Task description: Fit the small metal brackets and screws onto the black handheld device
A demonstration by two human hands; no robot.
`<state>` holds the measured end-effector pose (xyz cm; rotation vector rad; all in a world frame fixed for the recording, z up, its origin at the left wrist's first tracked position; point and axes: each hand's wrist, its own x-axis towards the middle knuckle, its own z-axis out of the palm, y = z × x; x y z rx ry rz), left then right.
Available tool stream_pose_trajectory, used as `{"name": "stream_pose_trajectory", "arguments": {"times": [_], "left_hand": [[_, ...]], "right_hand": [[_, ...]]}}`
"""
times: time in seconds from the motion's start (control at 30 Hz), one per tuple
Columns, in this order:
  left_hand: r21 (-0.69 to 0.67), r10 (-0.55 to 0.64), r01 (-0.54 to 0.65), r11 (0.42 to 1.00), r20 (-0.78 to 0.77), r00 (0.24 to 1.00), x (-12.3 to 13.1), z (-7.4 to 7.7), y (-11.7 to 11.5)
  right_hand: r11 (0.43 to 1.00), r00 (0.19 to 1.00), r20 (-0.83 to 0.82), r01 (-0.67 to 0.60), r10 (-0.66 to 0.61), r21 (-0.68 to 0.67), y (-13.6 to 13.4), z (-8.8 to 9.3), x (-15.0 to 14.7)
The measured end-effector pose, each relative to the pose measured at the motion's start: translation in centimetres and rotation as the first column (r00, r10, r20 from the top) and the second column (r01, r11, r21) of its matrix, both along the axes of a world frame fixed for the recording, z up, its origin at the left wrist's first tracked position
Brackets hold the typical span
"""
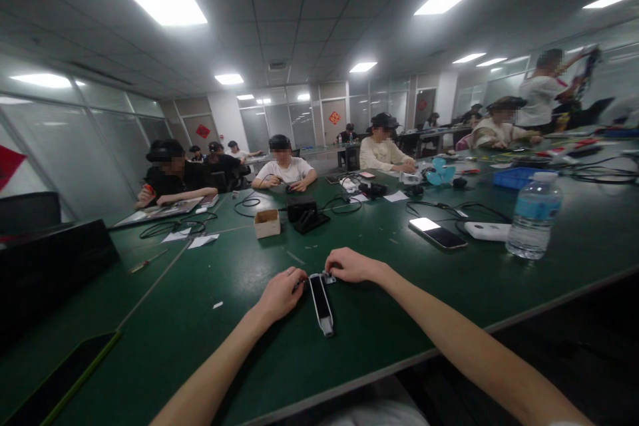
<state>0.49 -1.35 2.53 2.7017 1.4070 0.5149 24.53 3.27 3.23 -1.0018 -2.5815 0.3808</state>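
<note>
Firstly, the label (536,208) on the bottle (530,239), right of frame, is illegible. White-edged device (321,303) lies lower centre; left hand (281,294) curls beside it, right hand (353,265) touches a shiny piece (330,279); I cannot tell either grip.

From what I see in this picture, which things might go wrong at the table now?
The small piece at the right hand might slip away and be hard to find among the scraps on the table. The left hand, close beside the slim white-edged device, might nudge it. The upright water bottle, if bumped, might topple onto the phone.
</note>
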Motion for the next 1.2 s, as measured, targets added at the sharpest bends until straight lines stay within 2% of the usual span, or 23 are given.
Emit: {"name": "stream_pose_trajectory", "arguments": {"times": [0.5, 0.67, 0.73, 0.87, 0.93, 1.03, 1.13, 1.2], "left_hand": [[-0.021, 0.010, -0.010, 1.000, -0.016, 1.000, 0.1, 0.5, -0.3], [-0.014, -0.004, 0.004, 1.000, -0.012, 1.000, 0.0, 0.5, -0.3], [-0.005, -0.009, 0.009, 1.000, -0.014, 1.000, 0.0, 0.4, -0.2], [-0.004, -0.005, 0.005, 1.000, -0.017, 1.000, -0.1, 0.2, -0.2], [-0.013, 0.001, -0.001, 1.000, -0.018, 1.000, -0.1, 0.3, -0.2], [-0.035, 0.007, -0.007, 0.999, -0.016, 1.000, -0.1, 0.3, -0.2], [-0.043, 0.012, -0.013, 0.999, -0.014, 1.000, -0.1, 0.3, -0.2], [-0.038, 0.014, -0.015, 0.999, -0.011, 1.000, -0.1, 0.3, -0.2]], "right_hand": [[1.000, 0.999, -0.043, 0.023, -0.023, 0.006, -0.1, 0.3, 0.0], [1.000, 1.000, 0.020, -0.004, 0.004, 0.022, 0.0, 0.5, 0.2], [0.999, 1.000, 0.010, 0.024, -0.025, 0.044, 0.1, 0.8, 0.5], [0.985, 0.988, -0.017, 0.157, -0.156, 0.067, 0.4, 1.7, 1.9], [0.976, 0.976, 0.016, 0.215, -0.215, 0.023, 0.6, 1.9, 2.7], [0.952, 0.956, 0.118, 0.283, -0.270, -0.115, 0.9, 1.9, 3.6], [0.929, 0.950, 0.188, 0.289, -0.249, -0.230, 0.9, 1.7, 4.0], [0.926, 0.952, 0.198, 0.280, -0.234, -0.253, 0.8, 1.6, 3.8]]}}
